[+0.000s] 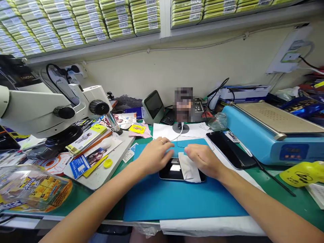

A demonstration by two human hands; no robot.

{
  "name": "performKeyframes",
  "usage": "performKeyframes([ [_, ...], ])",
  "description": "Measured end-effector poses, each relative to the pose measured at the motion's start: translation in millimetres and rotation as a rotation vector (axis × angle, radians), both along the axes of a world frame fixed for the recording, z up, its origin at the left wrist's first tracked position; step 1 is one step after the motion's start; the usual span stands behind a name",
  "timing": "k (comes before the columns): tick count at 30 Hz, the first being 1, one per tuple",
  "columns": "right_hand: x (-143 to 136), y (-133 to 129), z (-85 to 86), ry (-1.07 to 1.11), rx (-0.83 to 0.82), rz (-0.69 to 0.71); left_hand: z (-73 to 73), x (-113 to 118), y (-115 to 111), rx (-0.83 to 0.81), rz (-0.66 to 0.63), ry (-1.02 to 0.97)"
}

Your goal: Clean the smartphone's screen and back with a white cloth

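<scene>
A dark phone [167, 174] lies flat on the blue mat [187, 200], with light reflected on its glossy surface. A folded white cloth [189, 170] covers its right part. My right hand [205, 160] is closed, its fingers curled in around the upper edge of the cloth; the fingertips are hidden. At the phone's upper left rests my left hand [157, 153], fingers spread and slightly bent, with a ring on one finger and nothing visible in its grasp.
A microscope [32, 109] stands at the left above papers and a clear plastic jar [35, 189]. Behind the mat are a small screen device [153, 106] and a glass jar [218, 121]. At the right, another phone [227, 148] lies beside a blue heating plate machine [255, 135] and a yellow bottle [298, 173].
</scene>
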State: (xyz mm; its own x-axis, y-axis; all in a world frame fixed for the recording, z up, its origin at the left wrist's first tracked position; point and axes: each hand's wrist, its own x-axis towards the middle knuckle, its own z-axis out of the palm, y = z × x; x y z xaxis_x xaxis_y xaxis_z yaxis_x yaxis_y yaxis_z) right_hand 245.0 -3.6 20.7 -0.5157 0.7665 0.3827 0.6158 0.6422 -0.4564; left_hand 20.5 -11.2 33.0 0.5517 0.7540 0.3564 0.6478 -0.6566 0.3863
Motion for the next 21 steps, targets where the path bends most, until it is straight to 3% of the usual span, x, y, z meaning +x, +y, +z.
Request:
performKeyframes([
  [2,5,3,1.2,0.15,-0.046,-0.071,2.9,18,-24,0.037,-0.085,0.199],
  [4,8,6,2.0,0.224,-0.074,-0.12,-1.7,35,-47,0.032,-0.128,0.276],
  [8,8,9,-1.3,0.171,-0.084,-0.113,-20.9,51,-74,0.02,-0.04,0.296],
  [13,5,9,-8.0,0.022,-0.088,-0.065,-32.1,36,-84,0.114,0.108,0.195],
  [18,3,5,-6.4,-0.003,-0.138,0.046,-32.8,26,-87,0.138,0.178,-0.033],
  [21,3,2,-6.0,-0.029,-0.149,0.14,-32.3,26,-86,0.115,0.207,-0.059],
])
